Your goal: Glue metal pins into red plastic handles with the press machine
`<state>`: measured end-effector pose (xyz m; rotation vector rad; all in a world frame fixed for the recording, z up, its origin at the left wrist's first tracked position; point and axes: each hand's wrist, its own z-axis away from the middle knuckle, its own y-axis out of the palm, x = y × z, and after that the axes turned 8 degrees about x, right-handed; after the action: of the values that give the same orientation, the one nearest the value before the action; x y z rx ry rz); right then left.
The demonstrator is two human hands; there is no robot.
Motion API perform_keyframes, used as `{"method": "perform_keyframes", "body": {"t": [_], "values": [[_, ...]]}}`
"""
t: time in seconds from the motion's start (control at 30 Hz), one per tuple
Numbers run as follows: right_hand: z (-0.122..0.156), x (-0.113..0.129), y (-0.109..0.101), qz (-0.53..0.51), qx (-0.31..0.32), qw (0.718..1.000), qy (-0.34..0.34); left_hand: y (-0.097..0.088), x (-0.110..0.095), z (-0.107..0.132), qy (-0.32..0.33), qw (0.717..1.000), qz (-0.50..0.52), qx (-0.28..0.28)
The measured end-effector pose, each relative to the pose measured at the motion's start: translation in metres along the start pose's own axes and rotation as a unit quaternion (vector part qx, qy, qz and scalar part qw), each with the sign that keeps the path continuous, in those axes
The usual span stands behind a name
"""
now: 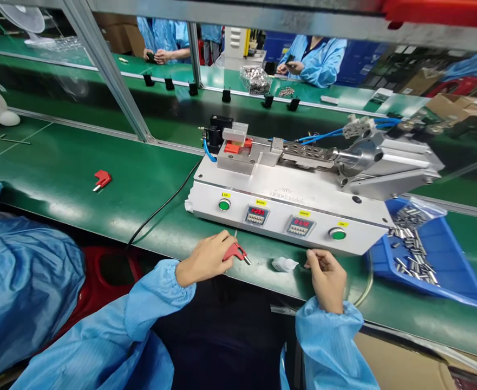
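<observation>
My left hand (209, 254) is closed on a red angled plastic part (235, 251) with a metal pin sticking out of its end, low over the bench edge. A thin metal rod (235, 234) shows behind that hand. My right hand (326, 275) is closed in a pinch in front of the machine; what its fingertips hold, if anything, is hidden. Just left of it a small translucent squeeze bottle (284, 264) lies on its side. The machine (287, 189) has two red displays and two green buttons, and another red part (233, 148) sits in its fixture.
A blue bin (461, 271) of metal pins stands right of the machine. Another red part (102, 179) lies on the green bench (59, 157) to the left, with a hex key (14, 140) beyond. A co-worker's blue sleeve (23, 281) is at left; two people work opposite.
</observation>
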<state>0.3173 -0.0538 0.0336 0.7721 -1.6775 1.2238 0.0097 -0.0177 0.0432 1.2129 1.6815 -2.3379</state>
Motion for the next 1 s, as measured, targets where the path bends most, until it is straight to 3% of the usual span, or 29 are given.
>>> {"method": "perform_keyframes", "body": {"t": [0.1, 0.23, 0.27, 0.33, 1.0], "values": [[-0.003, 0.0, 0.003, -0.006, 0.0, 1.0, 0.014, 0.001, 0.006, -0.007, 0.013, 0.975, 0.223, 0.003], [-0.003, 0.0, 0.006, -0.006, -0.004, 1.0, 0.027, 0.008, 0.014, -0.009, 0.04, 0.837, 0.545, 0.032], [-0.003, 0.0, 0.007, -0.007, -0.005, 0.999, 0.031, 0.009, 0.016, -0.009, 0.038, 0.812, 0.581, 0.033], [-0.002, -0.002, 0.008, -0.008, -0.01, 0.999, 0.035, 0.01, 0.016, -0.008, 0.031, 0.791, 0.609, 0.04], [-0.001, -0.003, 0.009, -0.004, -0.024, 0.999, 0.039, 0.011, 0.016, -0.006, 0.035, 0.809, 0.584, 0.061]]}}
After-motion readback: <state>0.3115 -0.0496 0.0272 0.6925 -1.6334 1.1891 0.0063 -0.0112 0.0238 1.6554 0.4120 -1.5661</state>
